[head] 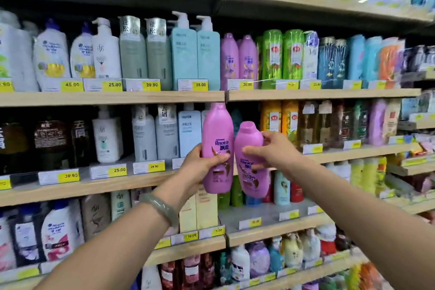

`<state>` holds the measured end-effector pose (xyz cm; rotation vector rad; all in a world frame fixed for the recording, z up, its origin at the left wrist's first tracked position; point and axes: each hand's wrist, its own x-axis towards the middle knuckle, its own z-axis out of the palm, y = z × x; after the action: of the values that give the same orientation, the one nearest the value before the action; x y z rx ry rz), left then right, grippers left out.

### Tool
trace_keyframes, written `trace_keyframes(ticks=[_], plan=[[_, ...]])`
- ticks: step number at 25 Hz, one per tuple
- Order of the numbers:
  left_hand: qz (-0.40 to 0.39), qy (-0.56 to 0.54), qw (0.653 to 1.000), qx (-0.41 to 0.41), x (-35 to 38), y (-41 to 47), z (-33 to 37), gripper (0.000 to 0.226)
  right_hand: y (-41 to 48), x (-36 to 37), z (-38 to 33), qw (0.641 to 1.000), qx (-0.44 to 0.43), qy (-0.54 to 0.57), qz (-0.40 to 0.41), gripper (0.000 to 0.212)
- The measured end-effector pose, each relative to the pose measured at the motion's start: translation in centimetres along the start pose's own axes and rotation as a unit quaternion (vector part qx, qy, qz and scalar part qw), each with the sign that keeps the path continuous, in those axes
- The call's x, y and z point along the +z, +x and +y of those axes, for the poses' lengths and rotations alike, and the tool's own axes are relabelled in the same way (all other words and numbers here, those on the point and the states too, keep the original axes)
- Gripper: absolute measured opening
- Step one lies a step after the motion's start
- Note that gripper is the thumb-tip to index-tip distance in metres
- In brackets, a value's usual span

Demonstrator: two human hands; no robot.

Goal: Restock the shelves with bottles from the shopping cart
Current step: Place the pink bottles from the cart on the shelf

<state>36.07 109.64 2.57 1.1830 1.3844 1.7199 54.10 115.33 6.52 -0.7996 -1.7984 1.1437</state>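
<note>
Two purple shampoo bottles are held up in front of the shelves. My left hand point(202, 167) grips the taller-looking one point(217, 134) upright around its lower half. Beside it, my right hand point(274, 150) holds the second purple bottle point(250, 167), tilted slightly, fingers wrapped round its middle. The two bottles touch or nearly touch. Matching purple bottles point(239, 59) stand on the shelf above, over a yellow 20.00 price tag. The shopping cart is out of view.
Wooden shelves point(113, 97) run across the whole view, packed with bottles: white and teal pump bottles at left, green wrapped bottles point(282, 54) at right. Behind the held bottles a shelf section point(259, 214) shows some bare surface.
</note>
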Motion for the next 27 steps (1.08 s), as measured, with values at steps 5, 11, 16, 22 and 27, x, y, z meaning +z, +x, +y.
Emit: trace_keyframes(ticks=[5,11,16,22,27], plan=[[0.023,0.031,0.991,0.127,2.8,5.7,6.9,0.038,5.6,-5.2,-4.4,0.995,-0.097,0.017,-0.016,0.032],[0.071,0.006,0.963,0.26,5.2,12.0,14.4,0.065,11.9,-10.3,-10.0,0.965,-0.258,0.043,0.021,0.033],[0.089,0.04,0.938,0.333,6.9,15.2,17.1,0.066,16.6,-11.8,-11.6,0.933,-0.34,0.109,0.037,0.032],[0.122,0.077,0.927,0.346,8.1,19.1,17.0,0.062,22.0,-12.5,-11.4,0.918,-0.359,0.168,0.032,0.034],[0.132,0.12,0.923,0.341,9.1,21.9,17.0,0.06,26.0,-12.5,-10.8,0.93,-0.343,0.129,-0.011,0.034]])
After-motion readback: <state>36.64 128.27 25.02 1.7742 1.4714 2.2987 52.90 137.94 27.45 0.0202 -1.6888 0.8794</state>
